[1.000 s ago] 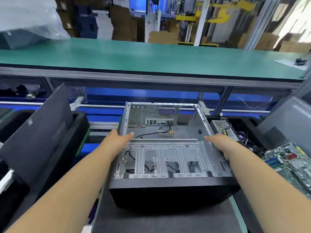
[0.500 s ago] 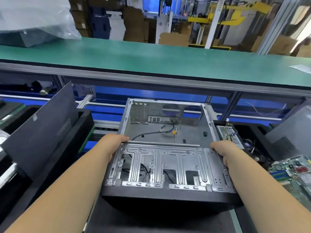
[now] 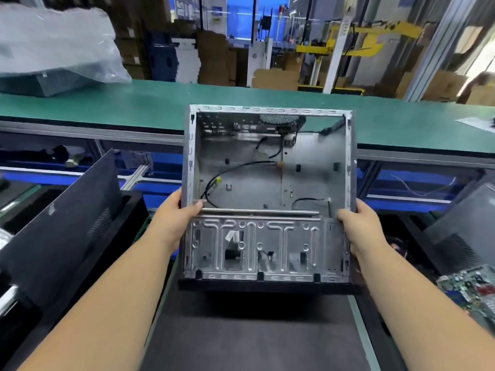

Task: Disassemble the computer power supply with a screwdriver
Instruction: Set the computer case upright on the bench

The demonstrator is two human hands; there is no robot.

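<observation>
Nearest us lies a dark mat (image 3: 249, 341). Above it we hold a computer case (image 3: 267, 194) tilted up, its open side facing us. Our left hand (image 3: 174, 223) grips the case's left edge, thumb hooked over the rim; our right hand (image 3: 361, 228) grips the right edge, fingers wrapped behind it. Inside the case, loose black cables (image 3: 241, 170) trail across the metal floor. A black panel (image 3: 67, 223) leans at our left, and a circuit board (image 3: 471, 287) lies at our right. Beyond the case runs a green bench (image 3: 134, 103), with a plastic-wrapped unit (image 3: 53, 49) on its far left.
</observation>
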